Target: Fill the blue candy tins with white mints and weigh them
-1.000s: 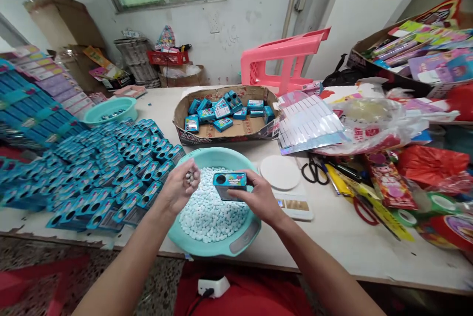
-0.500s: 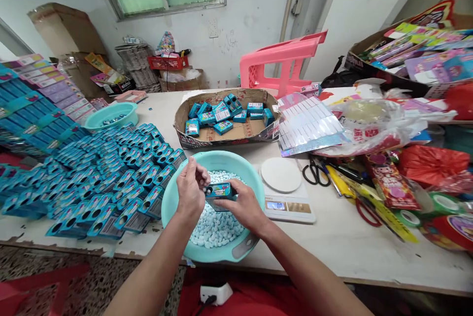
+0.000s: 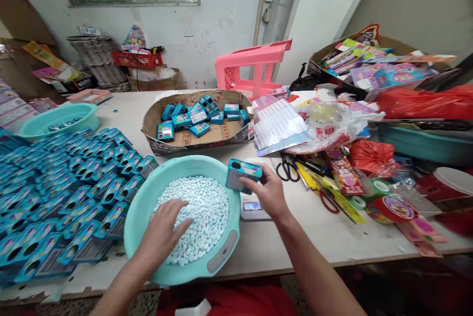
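My left hand (image 3: pixel 164 230) is over the pale blue candies (image 3: pixel 209 210) in the turquoise basin (image 3: pixel 137 212). Its fingers are stretched out and the thumb stands apart; whether the fingertips touch the candies is hard to tell. A blue candy box (image 3: pixel 236 178) with a dark round hole in its top is gripped by my right hand (image 3: pixel 272 193), between thumb and fingers. That box is held above the basin's right rim, in front of the white kitchen scale (image 3: pixel 254 215), and hides most of the scale's plate.
Many similar boxes (image 3: pixel 81 212) stand in rows at the left. Behind the basin, a cardboard tray (image 3: pixel 177 147) contains several more boxes. Black scissors (image 3: pixel 287 169), pens, tape and bags crowd the right side. A smaller turquoise basin (image 3: pixel 88 118) stands at the back left.
My hands have separated. The left went down over the candies with its fingers opening; the right carried the box right, toward the scale. The view has turned to the right.
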The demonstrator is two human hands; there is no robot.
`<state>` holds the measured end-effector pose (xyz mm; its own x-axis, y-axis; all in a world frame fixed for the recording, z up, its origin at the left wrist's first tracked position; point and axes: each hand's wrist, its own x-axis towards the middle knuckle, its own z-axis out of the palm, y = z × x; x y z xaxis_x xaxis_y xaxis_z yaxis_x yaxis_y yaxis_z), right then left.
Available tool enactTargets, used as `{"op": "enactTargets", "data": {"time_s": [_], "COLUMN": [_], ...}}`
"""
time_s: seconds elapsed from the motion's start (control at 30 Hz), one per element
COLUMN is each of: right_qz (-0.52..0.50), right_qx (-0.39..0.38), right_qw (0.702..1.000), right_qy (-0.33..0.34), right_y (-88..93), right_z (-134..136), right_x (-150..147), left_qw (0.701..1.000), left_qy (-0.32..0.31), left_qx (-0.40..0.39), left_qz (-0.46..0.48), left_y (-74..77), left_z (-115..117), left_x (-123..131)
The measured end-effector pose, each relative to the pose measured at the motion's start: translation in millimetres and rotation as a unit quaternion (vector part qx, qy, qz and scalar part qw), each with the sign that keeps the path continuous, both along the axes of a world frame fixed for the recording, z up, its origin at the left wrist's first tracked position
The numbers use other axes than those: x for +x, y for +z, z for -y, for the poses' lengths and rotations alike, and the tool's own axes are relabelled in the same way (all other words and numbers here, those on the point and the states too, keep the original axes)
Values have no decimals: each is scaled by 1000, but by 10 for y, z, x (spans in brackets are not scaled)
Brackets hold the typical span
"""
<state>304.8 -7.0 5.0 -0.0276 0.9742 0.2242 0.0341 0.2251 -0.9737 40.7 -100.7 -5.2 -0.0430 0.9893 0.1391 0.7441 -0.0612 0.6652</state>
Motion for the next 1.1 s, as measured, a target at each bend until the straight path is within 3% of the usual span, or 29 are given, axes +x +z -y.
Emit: {"op": "enactTargets", "data": {"time_s": [0.07,0.13,0.3,0.47,0.67,1.1], "right_qz": [12,26,46,9,-59,-46], "right_qx": [14,18,11,56,-16,-25], "right_qw": [998,995,992,981,964,970], "right_qy": [-64,-93,-114,-185,-258,-236], "right_y": [-123,-302,-648,-686,-815,-873], "right_z": [-195,-367,-506,-414,-315,-304], "right_x": [228,383,562,781,1015,930], "left_qw": [993,985,982,987,983,976], "left_qy": [-12,-18,-39,-19,-15,-17], "left_qx": [12,14,5,-38,-69,-143], "left_qz": [-120,-172,-183,-154,-167,-161], "left_y": [-192,-309,-332,-290,-261,-235], "left_z": [173,292,351,320,345,342], "left_x": [-60,-88,-81,-63,-27,-10]}}
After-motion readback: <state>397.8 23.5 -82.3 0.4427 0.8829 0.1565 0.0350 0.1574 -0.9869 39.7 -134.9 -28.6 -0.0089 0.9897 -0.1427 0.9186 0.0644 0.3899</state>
